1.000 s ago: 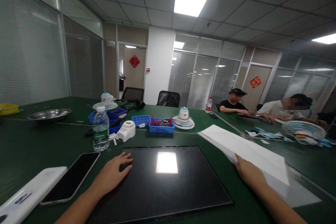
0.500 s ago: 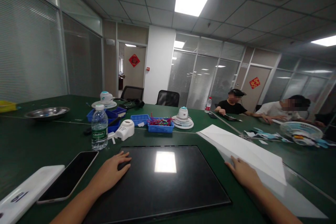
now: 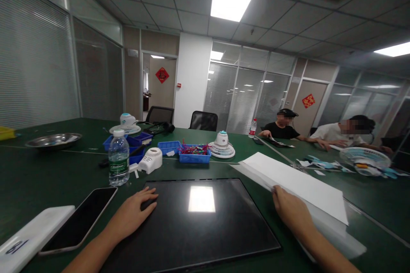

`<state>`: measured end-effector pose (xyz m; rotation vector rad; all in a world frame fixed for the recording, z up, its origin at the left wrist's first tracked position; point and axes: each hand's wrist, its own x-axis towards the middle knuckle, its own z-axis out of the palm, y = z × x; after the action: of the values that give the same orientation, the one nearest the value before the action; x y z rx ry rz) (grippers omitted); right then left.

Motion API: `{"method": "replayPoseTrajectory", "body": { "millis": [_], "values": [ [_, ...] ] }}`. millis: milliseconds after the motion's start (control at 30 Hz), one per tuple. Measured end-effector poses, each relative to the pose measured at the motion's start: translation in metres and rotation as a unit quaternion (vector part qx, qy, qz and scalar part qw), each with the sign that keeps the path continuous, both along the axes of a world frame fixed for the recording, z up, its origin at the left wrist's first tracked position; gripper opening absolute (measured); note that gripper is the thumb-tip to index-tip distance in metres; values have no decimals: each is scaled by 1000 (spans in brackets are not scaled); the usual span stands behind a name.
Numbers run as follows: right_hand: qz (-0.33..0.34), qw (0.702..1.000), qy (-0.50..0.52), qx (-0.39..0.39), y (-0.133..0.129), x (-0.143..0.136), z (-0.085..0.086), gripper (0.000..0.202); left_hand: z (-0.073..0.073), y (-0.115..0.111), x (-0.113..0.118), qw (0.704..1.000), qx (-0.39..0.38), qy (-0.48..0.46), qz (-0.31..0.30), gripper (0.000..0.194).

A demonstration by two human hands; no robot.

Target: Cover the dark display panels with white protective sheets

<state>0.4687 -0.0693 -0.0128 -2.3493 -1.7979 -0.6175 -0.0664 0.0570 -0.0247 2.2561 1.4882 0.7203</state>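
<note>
At the left side of the black panel (image 3: 198, 230), which lies flat on the green worktop (image 3: 80, 175), left hand (image 3: 136, 209) rests palm down near the far left corner, fingers extended forward over the surface, thumb held apart from them; spread, nothing gripped. Left forearm slants in from the near edge, across the panel's left border. Right of the panel, right hand (image 3: 290, 209) is turned inward, back of hand up, fingers curled and pinching the edge of a translucent sheet (image 3: 347, 241); thumb mostly hidden. Right forearm angles in from the near right, wrist about straight, over the sheet. White sheet (image 3: 294, 183) lies on the translucent one, right of the panel, slanting away. Left of the panel: phone (image 3: 81, 219), screen up, with a marked white slab (image 3: 38, 230) just beside it. Past the panel's far left corner: upright water bottle (image 3: 118, 158), white plastic housing (image 3: 151, 161). Beyond the far edge: blue tray (image 3: 194, 159) of thin coloured wires, small white fan (image 3: 221, 147) just beside it. Far right of the panel, two people sit at the worktop, one in a black top (image 3: 282, 130), one in a white top (image 3: 331, 132).
</note>
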Motion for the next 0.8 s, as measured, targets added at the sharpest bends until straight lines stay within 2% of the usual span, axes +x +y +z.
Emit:
{"method": "replayPoseTrajectory", "body": {
  "millis": [33,100,167,233,333,467,567,633,700,733,800],
  "values": [
    [35,999,-1,22,-2,-10,4,42,0,0,0,1000,1,-13,0,49],
    [156,986,10,60,-7,-35,11,40,-1,2,-2,998,2,-55,5,53],
    [300,952,35,56,-15,-62,18,39,-2,3,-4,993,-6,-116,17,60],
    [410,910,64,-9,-24,-88,24,41,-2,6,-6,984,-14,-175,29,67],
    [493,854,99,-133,-33,-117,34,51,-2,8,-8,980,-25,-196,35,69],
    [513,822,122,-215,-40,-135,44,58,-8,9,-6,996,-20,-87,23,65],
    [532,805,136,-224,-39,-135,46,54,-14,10,-3,1000,5,-7,-4,60],
    [536,807,140,-205,-33,-123,41,54,-15,10,-3,1000,4,17,-12,56],
    [491,848,130,-155,-21,-96,29,52,-14,11,-4,1000,-2,21,-17,55],
    [443,880,119,-124,-14,-76,21,52,-13,11,-5,1000,-5,19,-19,55],
    [305,946,96,-56,0,-27,3,54,-12,11,-6,1000,-13,10,-25,59]
  ]
}}
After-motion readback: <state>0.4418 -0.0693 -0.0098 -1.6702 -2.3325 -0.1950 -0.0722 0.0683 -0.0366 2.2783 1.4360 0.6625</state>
